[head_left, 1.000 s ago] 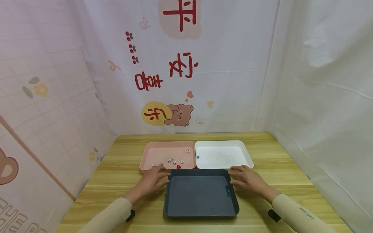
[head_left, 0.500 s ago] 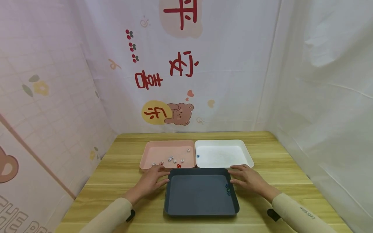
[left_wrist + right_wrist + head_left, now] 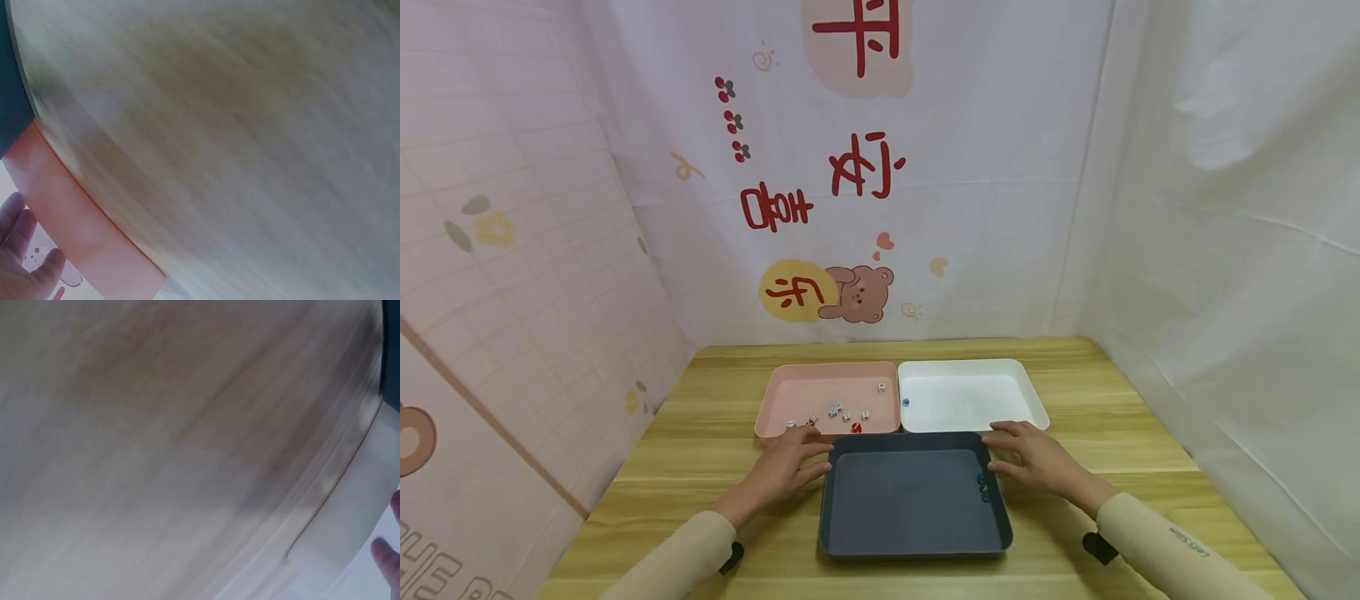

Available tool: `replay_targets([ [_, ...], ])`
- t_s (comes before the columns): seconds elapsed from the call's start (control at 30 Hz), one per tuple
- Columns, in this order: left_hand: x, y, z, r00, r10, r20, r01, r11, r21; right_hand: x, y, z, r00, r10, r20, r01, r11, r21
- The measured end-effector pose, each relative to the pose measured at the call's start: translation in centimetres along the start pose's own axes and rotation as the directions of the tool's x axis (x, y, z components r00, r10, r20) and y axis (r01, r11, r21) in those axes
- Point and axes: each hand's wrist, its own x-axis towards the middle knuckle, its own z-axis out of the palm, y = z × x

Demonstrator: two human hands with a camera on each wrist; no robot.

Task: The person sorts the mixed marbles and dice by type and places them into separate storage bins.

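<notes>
A dark grey tray [image 3: 917, 504] lies nearest the person, between the two hands. My left hand [image 3: 782, 467] is at its left side, fingers relaxed and fingertips right at the rim. On the opposite side my right hand [image 3: 1033, 458] has its loosely spread fingertips close to the right rim. Neither hand grips anything. Small round blue pieces [image 3: 984, 489], with a touch of green among them, sit along the tray's inner right wall. In the left wrist view, the left fingers [image 3: 19, 231] show beside the pink tray's wall; the right wrist view catches only some right fingertips [image 3: 382, 550].
Behind the dark tray, a pink tray [image 3: 827, 379] holds several white dice [image 3: 835, 410] and a red die [image 3: 856, 427]. Next to it is a white tray [image 3: 973, 396] with one small blue piece [image 3: 906, 402]. White printed cloth [image 3: 985, 167] surrounds the wooden table [image 3: 1112, 417].
The head view has shifted slightly. Both hands, the trays and the small pieces keep their places relative to one another.
</notes>
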Motion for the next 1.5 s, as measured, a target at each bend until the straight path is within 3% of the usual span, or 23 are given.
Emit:
replay_targets([
  [0.2, 0.2, 0.0, -0.2, 1.000, 0.001, 0.002, -0.002, 1.000, 0.002, 0.5, 0.1, 0.3, 0.997, -0.052, -0.057, 0.050, 0.998, -0.041],
  [0.43, 0.3, 0.1, -0.3, 1.000, 0.000, 0.021, 0.001, 1.000, -0.017, 1.1, -0.5, 0.5, 0.997, -0.065, -0.036, 0.062, 0.996, -0.068],
  [0.83, 0.3, 0.2, -0.1, 0.999, -0.024, 0.042, 0.024, 1.000, 0.003, 1.7, -2.8, 0.6, 0.996, 0.032, 0.078, -0.013, 0.974, -0.225],
  [1.03, 0.4, 0.2, -0.1, 0.999, -0.022, 0.044, 0.021, 1.000, 0.010, 2.1, -3.4, 0.7, 0.995, 0.050, 0.087, -0.025, 0.964, -0.264],
  [1.3, 0.4, 0.2, -0.3, 1.000, -0.003, 0.031, 0.003, 1.000, -0.011, 2.2, -3.5, 1.0, 0.993, 0.054, 0.105, -0.027, 0.968, -0.249],
  [1.5, 0.4, 0.4, -0.3, 1.000, 0.002, 0.025, -0.002, 1.000, -0.008, 2.2, -3.4, 1.2, 0.997, 0.031, 0.070, -0.016, 0.978, -0.207],
])
